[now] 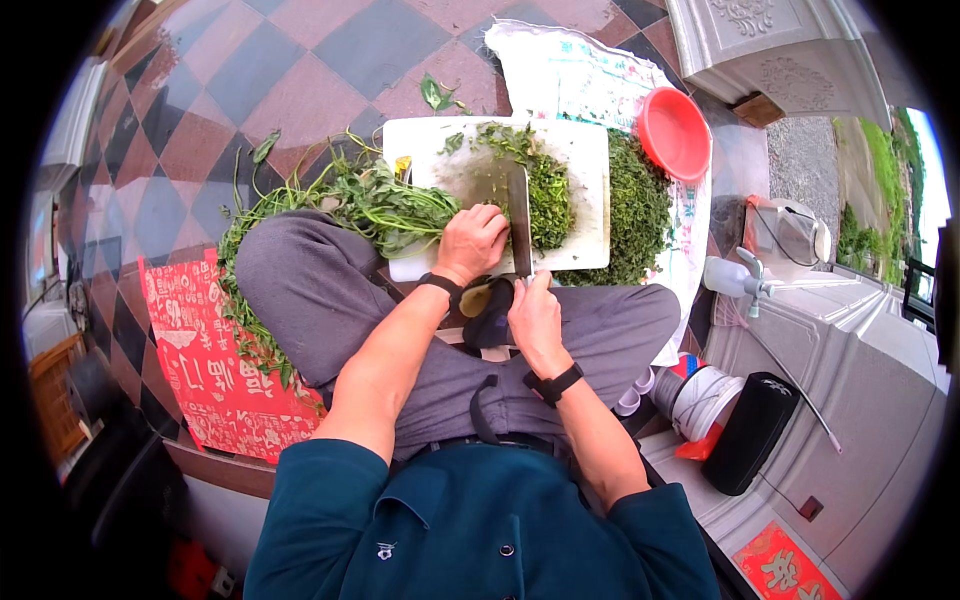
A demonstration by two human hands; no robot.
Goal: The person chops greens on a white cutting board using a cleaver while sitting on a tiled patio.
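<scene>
My left hand [471, 241] presses a bunch of leafy green stems [401, 202] onto a white plastic cutting board [591, 161]. In my right hand [536, 319] is the handle of a kitchen knife [520, 217], whose broad blade stands just right of my left fingers. Chopped greens [551, 202] lie on the board, mostly to the right of the blade and above it. A larger heap of chopped greens [637, 210] rests beside the board on a white woven sack [585, 71]. The uncut stems trail left past my knee.
A red plastic basin [675, 135] sits on the sack at upper right. Red printed paper [217, 375] covers tiles at left. A spray bottle [731, 277], a bucket [705, 401] and a black cylindrical object [750, 433] stand at right. Loose leaves [435, 94] lie beyond the board.
</scene>
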